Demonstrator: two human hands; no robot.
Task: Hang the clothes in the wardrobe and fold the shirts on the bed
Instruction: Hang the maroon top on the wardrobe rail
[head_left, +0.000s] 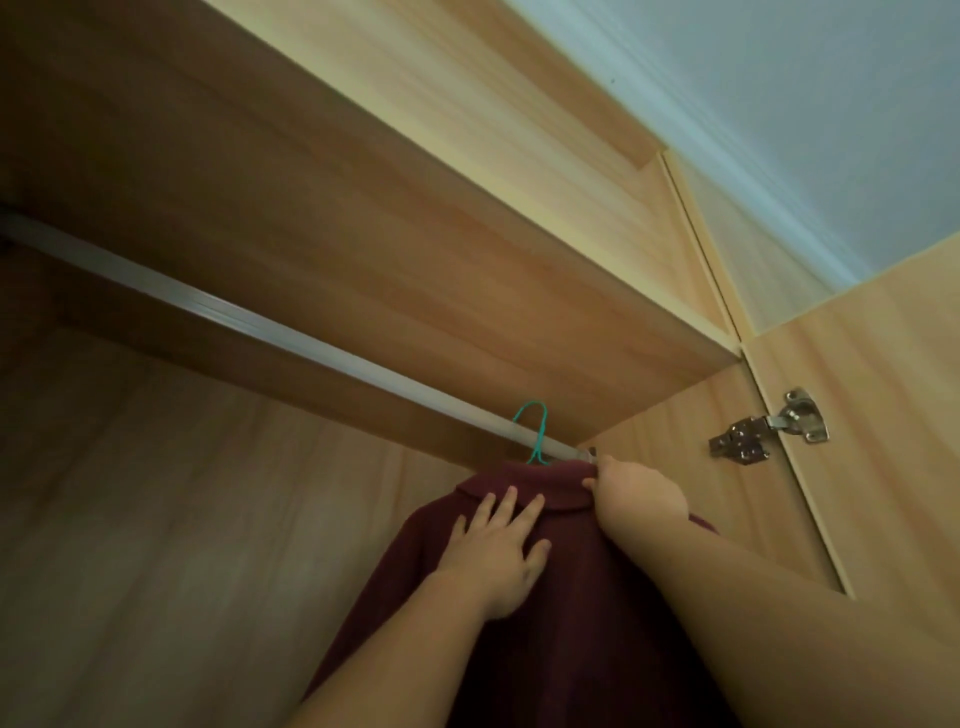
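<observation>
A dark maroon collared shirt (571, 623) hangs inside the wooden wardrobe on a teal hanger (535, 431), whose hook is over the metal rail (234, 317) at its right end. My left hand (498, 556) lies flat on the shirt just below the collar, fingers spread. My right hand (639, 493) pinches the right side of the collar next to the rail's end. The lower part of the shirt is out of frame.
A wooden shelf (363, 234) runs just above the rail. The wardrobe's side panel (675, 467) is right beside the shirt. The open door (883, 415) with a metal hinge (769, 431) stands at the right. The rail left of the hanger carries nothing.
</observation>
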